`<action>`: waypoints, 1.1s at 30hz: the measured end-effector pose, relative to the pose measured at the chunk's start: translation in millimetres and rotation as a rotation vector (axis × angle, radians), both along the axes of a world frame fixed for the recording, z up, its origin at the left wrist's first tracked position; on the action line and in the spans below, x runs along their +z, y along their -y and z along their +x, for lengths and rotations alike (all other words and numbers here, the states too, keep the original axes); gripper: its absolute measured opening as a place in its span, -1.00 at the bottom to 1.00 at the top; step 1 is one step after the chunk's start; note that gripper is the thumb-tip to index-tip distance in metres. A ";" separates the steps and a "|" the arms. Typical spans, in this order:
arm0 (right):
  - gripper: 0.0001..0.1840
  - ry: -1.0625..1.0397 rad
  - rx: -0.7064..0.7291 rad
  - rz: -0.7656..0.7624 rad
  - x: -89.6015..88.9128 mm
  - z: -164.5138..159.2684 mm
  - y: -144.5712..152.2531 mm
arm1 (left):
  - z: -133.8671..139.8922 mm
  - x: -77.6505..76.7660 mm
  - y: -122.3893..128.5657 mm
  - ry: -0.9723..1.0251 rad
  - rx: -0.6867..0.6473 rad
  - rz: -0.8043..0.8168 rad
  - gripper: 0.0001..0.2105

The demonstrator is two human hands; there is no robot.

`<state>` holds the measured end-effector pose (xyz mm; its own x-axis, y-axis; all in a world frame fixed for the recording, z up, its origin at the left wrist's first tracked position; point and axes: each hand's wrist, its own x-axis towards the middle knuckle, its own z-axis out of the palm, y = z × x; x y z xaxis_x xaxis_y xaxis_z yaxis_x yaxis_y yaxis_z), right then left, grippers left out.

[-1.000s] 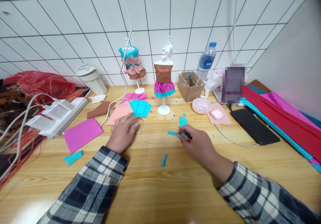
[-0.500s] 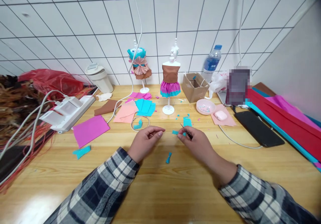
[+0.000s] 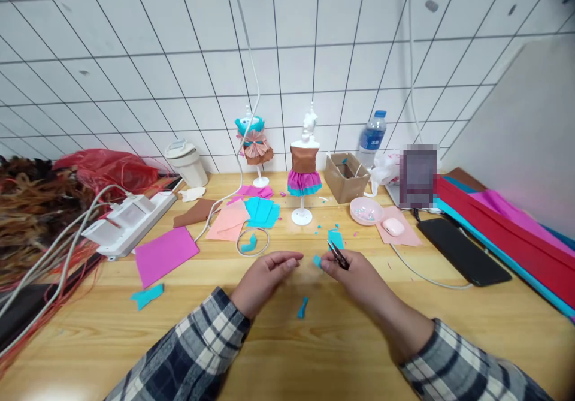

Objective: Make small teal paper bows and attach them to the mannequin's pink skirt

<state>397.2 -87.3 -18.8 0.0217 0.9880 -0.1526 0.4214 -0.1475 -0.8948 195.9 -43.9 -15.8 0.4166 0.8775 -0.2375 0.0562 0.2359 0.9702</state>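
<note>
My right hand (image 3: 354, 272) is closed round small dark snips (image 3: 338, 256), tips pointing up and away. At its thumb and fingertips is a little turquoise piece (image 3: 317, 261). Opposite it, my left hand (image 3: 269, 278) has thumb and forefinger close together; anything between them is too small to make out. A turquoise bow-shaped piece (image 3: 302, 307) lies on the table between my forearms. Beyond my hands stands a miniature dress form (image 3: 304, 158) in a brown top and a magenta skirt with turquoise hem. A turquoise rectangle (image 3: 335, 239) lies just past the snips.
Behind are a second dressed form (image 3: 254, 143), a cardboard box (image 3: 345, 179), a water bottle (image 3: 372, 137) and a pink dish (image 3: 366, 211). Turquoise sheets (image 3: 262, 212), a magenta sheet (image 3: 166, 254) and a ring (image 3: 252, 242) lie left, near a power strip (image 3: 135, 224). A black phone-like slab (image 3: 465, 251) lies right.
The view has tilted up, so everything sits lower. In my right hand the snips and the small turquoise piece show more clearly. My hands remain apart, facing each other.
</note>
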 end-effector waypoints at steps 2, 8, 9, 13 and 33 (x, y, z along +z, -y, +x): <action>-0.63 -0.342 -0.014 -0.127 -3.9 -6.7 0.9 | 4.3 -1.7 5.3 0.142 -0.033 -0.133 -0.63; -0.61 -0.434 0.008 -0.116 -14.4 -20.7 1.9 | 14.6 -3.3 16.0 0.275 0.054 -0.228 -0.71; -0.63 -0.416 0.018 -0.107 -14.4 -20.9 1.7 | 14.8 -3.6 16.3 0.271 0.080 -0.239 -0.72; -0.68 -0.321 0.061 -0.008 -11.8 -19.9 2.1 | 13.3 -3.4 15.3 0.242 0.150 -0.200 -0.74; -0.78 -0.111 0.077 0.019 -6.2 -19.9 7.7 | 16.2 7.6 17.5 0.136 0.224 -0.066 -0.76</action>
